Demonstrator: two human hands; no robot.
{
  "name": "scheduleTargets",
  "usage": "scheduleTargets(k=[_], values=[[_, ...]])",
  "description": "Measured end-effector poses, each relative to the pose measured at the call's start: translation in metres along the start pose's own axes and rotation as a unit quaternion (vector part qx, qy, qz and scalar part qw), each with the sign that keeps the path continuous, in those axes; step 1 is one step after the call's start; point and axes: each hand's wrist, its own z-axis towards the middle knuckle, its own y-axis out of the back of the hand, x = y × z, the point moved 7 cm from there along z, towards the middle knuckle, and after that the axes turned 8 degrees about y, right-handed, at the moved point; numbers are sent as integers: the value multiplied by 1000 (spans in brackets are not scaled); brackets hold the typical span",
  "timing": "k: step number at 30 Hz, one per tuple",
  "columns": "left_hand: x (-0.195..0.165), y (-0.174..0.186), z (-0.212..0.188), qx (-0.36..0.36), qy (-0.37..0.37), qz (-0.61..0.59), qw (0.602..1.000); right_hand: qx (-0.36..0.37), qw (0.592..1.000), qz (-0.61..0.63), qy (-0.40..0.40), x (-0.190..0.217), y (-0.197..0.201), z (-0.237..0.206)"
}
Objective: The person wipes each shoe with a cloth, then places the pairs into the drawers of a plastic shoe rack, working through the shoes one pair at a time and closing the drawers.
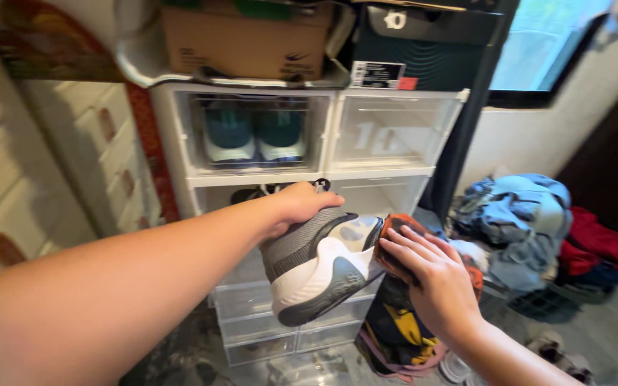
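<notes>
My left hand [296, 206] grips a grey and white sneaker [320, 268] from above, holding it in the air in front of a stack of clear shoe boxes [395, 171]. My right hand [430, 275] presses an orange and dark cloth [396, 227] against the toe end of the sneaker. The shoe's white sole faces down and toward me. Part of the cloth is hidden under my right hand.
A pair of teal sneakers [255, 136] sits in the upper left clear box. Cardboard and dark shoe boxes [244, 43] rest on top of the stack. A pile of clothes [538, 229] lies on the floor at right, with more clothing [398, 332] below my hands.
</notes>
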Motion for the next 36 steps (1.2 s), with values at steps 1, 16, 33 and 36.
scheduleTargets(k=[1,16,33,36], values=[[-6,-8,5,9,-7,-15,1000,3,1000,4,-19,-3,2,-1],[-30,-36,25,-7,-35,-66,997,-64,771,515,-369,-57,-1,-22],[-40,-33,24,-45,-72,-14,996,55,978,203,3,16,23,1],[-45,-34,16,-33,-83,-23,996,51,989,140,1,-6,24,3]])
